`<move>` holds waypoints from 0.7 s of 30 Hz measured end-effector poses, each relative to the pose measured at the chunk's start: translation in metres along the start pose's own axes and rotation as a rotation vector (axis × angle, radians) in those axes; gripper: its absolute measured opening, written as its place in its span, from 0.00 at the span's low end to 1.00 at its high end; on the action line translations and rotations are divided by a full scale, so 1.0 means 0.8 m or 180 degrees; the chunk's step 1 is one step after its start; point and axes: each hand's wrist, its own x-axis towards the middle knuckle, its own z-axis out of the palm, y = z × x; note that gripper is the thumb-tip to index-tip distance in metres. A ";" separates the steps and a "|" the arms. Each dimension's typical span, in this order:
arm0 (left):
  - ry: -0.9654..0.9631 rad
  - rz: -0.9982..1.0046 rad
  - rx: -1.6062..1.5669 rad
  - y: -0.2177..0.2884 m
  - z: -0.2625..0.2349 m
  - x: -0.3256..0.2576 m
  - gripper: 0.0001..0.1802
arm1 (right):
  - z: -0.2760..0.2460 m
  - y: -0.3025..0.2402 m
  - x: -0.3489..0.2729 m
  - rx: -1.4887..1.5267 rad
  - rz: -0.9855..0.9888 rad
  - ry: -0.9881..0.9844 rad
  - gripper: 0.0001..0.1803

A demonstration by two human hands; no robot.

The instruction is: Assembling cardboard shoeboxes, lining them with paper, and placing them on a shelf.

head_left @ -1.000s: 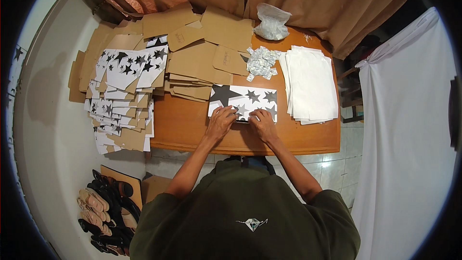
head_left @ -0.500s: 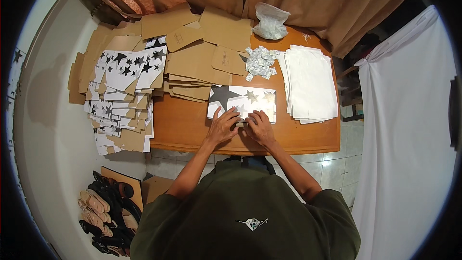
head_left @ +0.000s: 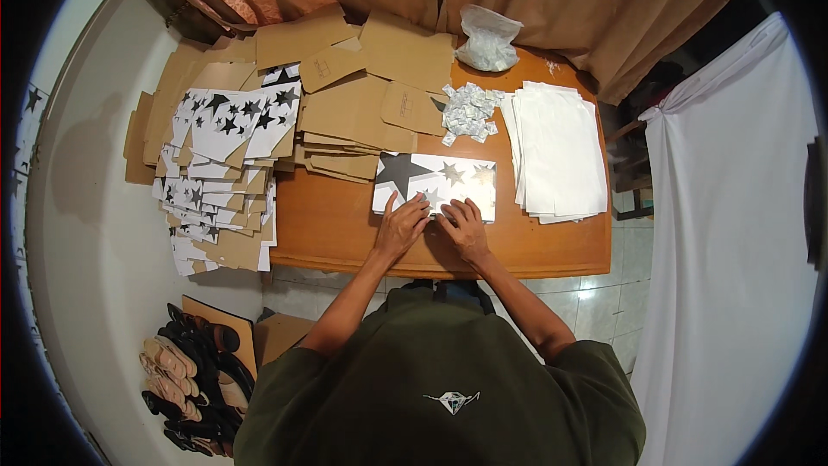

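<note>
Rectangular orange-brown wooden table [head_left: 345,233] fills the middle of the view. Upper left: messy heap of flat brown cardboard blanks [head_left: 362,95], spilling onto a pile of white star-printed sheets [head_left: 224,121]. Right side: squared-up stack of plain white sheets [head_left: 561,151]. Between them, a small mound of crumpled white packets [head_left: 470,112].

Work piece: white flat carton with black and silver stars [head_left: 435,185], lying at table centre, near the front edge.

Both hands on its near edge, close together. Left hand [head_left: 399,229] and right hand [head_left: 464,229] lie flat, fingers spread and pressing down, nothing pinched.

My read: a crease is being pressed. Keep pressure even and slide the fingertips outward along the edge, so the carton doesn't skew.
</note>
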 end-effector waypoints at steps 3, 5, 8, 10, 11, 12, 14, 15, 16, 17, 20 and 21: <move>-0.0042 0.0223 0.0018 0.002 -0.004 0.002 0.07 | 0.003 0.005 -0.003 0.0013 -0.0054 -0.0008 0.27; -0.0041 0.0273 0.0196 0.001 -0.003 0.002 0.06 | 0.005 0.007 -0.004 -0.0039 -0.0162 -0.0080 0.27; 0.0029 0.0319 0.0269 0.000 -0.001 0.000 0.05 | 0.005 0.009 -0.003 -0.0099 -0.0229 -0.0067 0.28; 0.0033 0.0332 0.0313 -0.002 0.000 0.000 0.05 | 0.004 0.007 -0.003 -0.0096 -0.0229 -0.0036 0.29; 0.0037 0.0347 0.0356 -0.002 0.001 0.000 0.05 | 0.004 0.007 -0.003 -0.0096 -0.0229 -0.0005 0.29; 0.0037 0.0346 0.0356 -0.002 0.002 0.001 0.05 | 0.003 0.007 -0.002 -0.0095 -0.0229 -0.0004 0.29; 0.0094 0.0423 0.0376 -0.001 0.003 0.001 0.05 | 0.006 0.007 -0.002 -0.0160 -0.0346 0.0025 0.29; 0.0092 0.0422 0.0377 -0.001 0.002 0.001 0.05 | 0.006 0.007 -0.003 -0.0158 -0.0345 0.0024 0.29; 0.0056 0.0434 0.0361 -0.002 0.001 0.000 0.06 | 0.005 0.007 -0.002 -0.0163 -0.0364 0.0038 0.23; 0.0020 0.0445 0.0346 -0.002 0.000 -0.001 0.07 | 0.004 0.007 -0.001 -0.0168 -0.0383 0.0051 0.18; 0.0027 0.0560 0.0478 -0.002 0.003 -0.002 0.07 | 0.004 0.007 0.000 -0.0088 -0.0375 0.0122 0.16; 0.0028 0.0553 0.0480 -0.003 0.002 -0.004 0.07 | 0.005 0.007 0.000 -0.0082 -0.0379 0.0119 0.16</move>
